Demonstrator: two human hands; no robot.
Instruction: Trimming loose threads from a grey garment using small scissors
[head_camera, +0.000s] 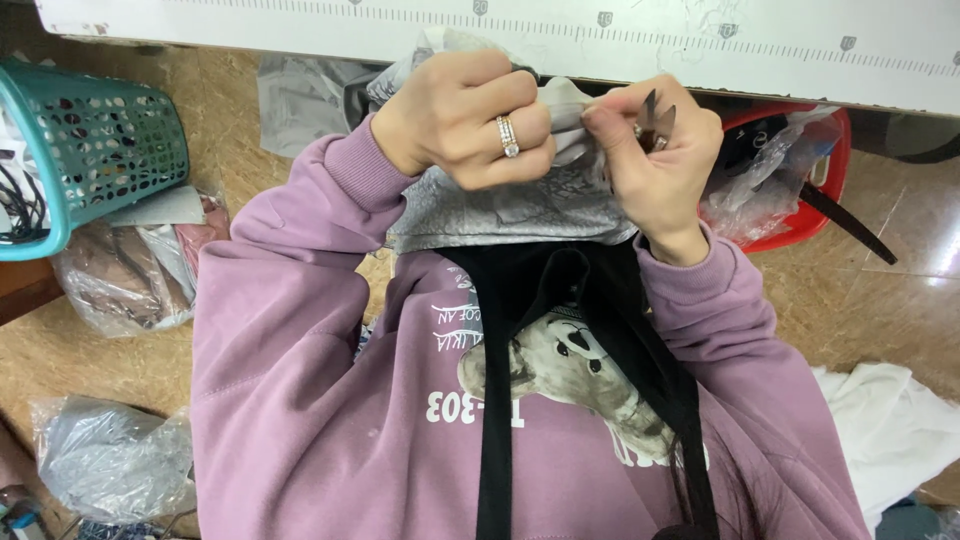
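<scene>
Gripping a bunched grey printed cloth (520, 205) in front of your chest, your left hand (465, 125) holds it in a closed grip, ring showing. Your right hand (655, 155) pinches the cloth's upper edge and holds small metal snips (655, 118), blades pointing up toward the white counter (600, 40). The cloth's long axis runs left to right between your hands. A teal basket (95, 150) sits at left, a red tub (800, 215) at right.

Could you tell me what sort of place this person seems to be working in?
Probably a garment or sewing workshop. The hands hold grey fabric, the right hand with small thread snips; a table edge with a printed ruler scale runs above, and bagged cloth lies on the floor.
</scene>
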